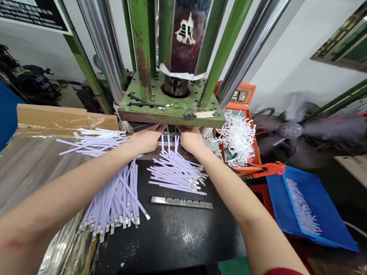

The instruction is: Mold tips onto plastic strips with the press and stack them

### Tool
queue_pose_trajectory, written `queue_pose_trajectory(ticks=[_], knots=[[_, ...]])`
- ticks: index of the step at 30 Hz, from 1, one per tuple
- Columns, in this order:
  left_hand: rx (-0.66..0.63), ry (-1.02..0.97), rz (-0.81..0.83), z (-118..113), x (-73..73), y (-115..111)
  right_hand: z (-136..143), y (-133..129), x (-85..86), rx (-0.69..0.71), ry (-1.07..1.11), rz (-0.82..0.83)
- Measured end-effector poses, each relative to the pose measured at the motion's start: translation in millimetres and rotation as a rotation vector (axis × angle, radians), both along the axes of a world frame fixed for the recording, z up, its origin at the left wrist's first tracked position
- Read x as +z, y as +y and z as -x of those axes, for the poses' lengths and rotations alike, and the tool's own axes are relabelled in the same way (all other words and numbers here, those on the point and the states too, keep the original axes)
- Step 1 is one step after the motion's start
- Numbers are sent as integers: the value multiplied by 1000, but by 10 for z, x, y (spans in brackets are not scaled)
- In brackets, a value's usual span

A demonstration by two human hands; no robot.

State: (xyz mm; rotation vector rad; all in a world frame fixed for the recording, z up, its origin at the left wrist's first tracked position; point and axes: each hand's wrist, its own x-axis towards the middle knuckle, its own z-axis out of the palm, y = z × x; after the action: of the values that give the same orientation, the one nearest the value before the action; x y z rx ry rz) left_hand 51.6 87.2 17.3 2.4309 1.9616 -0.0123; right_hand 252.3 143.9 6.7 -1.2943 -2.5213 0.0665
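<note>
Both my hands reach in under the green plate (172, 117) of a press. My left hand (147, 138) is at the left, its fingertips hidden beneath the plate's edge. On the right, my right hand (190, 139) has its fingertips hidden there too. A few lavender strips (169, 143) stick out between the hands. Nearer to me lies a pile of lavender strips with clear ends (179, 171), and a larger pile (116, 201) sits below my left forearm. A notched metal bar (181, 202) rests on the black table (187, 233).
Cardboard (50, 120) stands at the left behind more strips (98, 142). At the right are an orange container (255, 154) around white plastic pieces (237, 138), a spinning fan (291, 130) and a blue bin (335, 220) holding strips. Tools (201, 115) lie on the press plate.
</note>
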Motion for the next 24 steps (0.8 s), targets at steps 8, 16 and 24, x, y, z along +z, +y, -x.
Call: queue_pose_trajectory(ticks=[8,16,24], knots=[[-196,26,-38,-20,-11,-27,-77,-227,-58,112,-232,-180],[-31,-30,-19,-143,106,-68,-72,-250,210,39,-39,137],[-203,-453,528,274,312,-2221,-1299,-2163,299,728,306,903]])
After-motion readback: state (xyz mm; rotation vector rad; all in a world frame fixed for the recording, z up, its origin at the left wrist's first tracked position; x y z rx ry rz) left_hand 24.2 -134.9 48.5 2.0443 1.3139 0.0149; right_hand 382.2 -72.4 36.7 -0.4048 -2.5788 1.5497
